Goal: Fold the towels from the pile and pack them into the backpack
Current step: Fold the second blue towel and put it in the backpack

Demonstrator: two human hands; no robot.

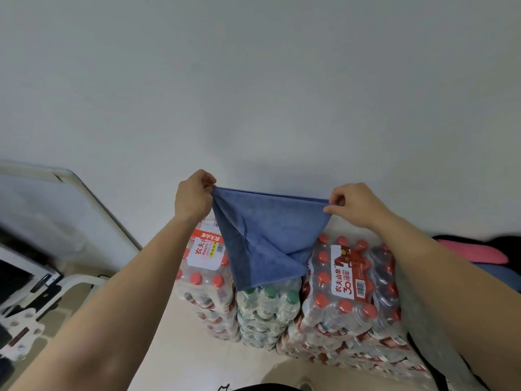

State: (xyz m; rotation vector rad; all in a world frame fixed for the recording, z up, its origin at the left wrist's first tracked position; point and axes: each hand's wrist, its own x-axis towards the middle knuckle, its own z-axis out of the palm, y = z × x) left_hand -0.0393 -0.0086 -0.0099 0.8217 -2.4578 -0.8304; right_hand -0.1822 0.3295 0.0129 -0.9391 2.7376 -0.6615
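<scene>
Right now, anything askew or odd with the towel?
Yes: the blue towel, pinched at its top corners by the left hand and right hand, hangs lopsided, its right side folded in on a diagonal.

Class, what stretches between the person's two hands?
In the head view, a blue towel spans the gap, its upper corners pinched by the left hand and the right hand.

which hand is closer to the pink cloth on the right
Right. The right hand pinches a top corner of the blue towel, up and left of the pink cloth; the left hand pinches the other corner, farther left across the towel.
</scene>
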